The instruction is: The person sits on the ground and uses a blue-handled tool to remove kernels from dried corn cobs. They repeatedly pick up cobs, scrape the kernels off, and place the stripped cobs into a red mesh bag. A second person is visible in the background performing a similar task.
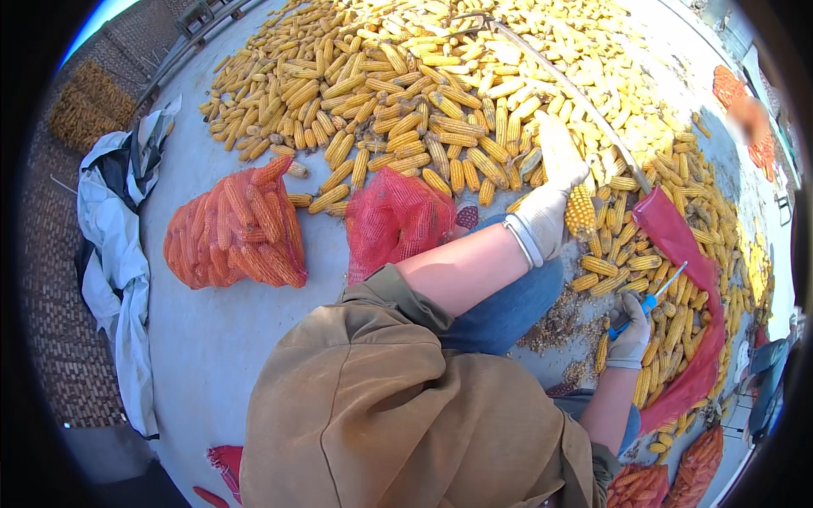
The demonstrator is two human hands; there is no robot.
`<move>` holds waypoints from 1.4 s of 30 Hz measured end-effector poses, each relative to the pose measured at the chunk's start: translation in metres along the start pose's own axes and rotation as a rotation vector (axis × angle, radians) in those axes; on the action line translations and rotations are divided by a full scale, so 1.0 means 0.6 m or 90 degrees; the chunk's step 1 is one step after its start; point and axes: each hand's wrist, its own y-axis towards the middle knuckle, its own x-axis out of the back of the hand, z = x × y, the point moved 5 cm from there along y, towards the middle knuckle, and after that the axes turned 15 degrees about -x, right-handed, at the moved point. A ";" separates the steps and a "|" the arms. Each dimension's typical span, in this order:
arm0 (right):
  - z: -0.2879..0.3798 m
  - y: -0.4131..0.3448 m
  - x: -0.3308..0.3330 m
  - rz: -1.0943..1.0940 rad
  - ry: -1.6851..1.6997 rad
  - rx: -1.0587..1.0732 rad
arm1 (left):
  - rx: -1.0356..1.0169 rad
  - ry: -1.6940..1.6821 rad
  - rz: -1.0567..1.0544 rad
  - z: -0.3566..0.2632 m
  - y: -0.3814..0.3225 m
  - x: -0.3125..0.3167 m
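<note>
My left hand [556,193], in a pale glove with a grey and white cuff, reaches over the corn heap and grips a yellow corn cob [579,213] that hangs below its fingers. Part of this glove is washed out by sunlight. Lower right, my right hand [629,333], gloved too, is closed around the blue handle of a screwdriver [667,282], whose thin shaft points up and right. Unhusked kernels aside, bare yellow cobs form the large heap [413,108] in front of me. Close to my left forearm sits a red mesh bag [400,216], partly hidden.
A filled orange mesh bag [235,228] stands at left, near a crumpled tarp [117,254]. A long-handled fork [565,82] lies across the heap, its handle end near an empty-looking red mesh bag [714,317]. More filled bags [698,463] stand lower right; loose kernels [559,324] litter the ground.
</note>
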 end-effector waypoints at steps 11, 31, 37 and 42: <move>-0.088 0.038 0.081 -0.078 -0.132 -0.145 | 0.041 0.484 -0.288 -0.309 -0.158 0.552; -0.151 0.048 0.170 -0.099 -0.068 -0.191 | 0.312 1.138 -0.036 -0.100 0.014 0.681; -0.132 0.013 0.092 -0.039 0.045 -0.213 | -0.178 0.666 -0.244 -0.178 0.021 0.552; -0.140 0.018 0.057 0.025 -0.027 -0.216 | -0.472 0.571 0.177 -0.192 0.000 0.164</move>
